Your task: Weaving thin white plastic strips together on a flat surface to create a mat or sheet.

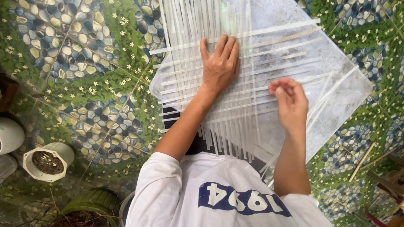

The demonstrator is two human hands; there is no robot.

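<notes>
The pale strips (219, 105), woven into a loose mat on a clear sheet (336, 84) under both hands, look light, springy and slippery; the left hand (219, 67) presses flat, fingers spread, while the right hand (290, 103) pinches one crosswise strip's end.

Sheet: the flat sheet (336, 84) lies on the floor (84, 63), right of centre, reaching to the far edge.
Strips: the woven strips (189, 38) lie on the sheet, lengthwise ones crossed by sideways ones.
Left hand: the left hand (219, 65) rests flat on the strips, mid-weave.
Right hand: the right hand (290, 101) sits right of the left hand and nearer, over the sideways strips.
Pots: the plant pot (48, 162) stands near left on the floor; a second pot (90, 208) lies nearer.
Sticks: loose sticks (364, 157) lie near right.
</notes>
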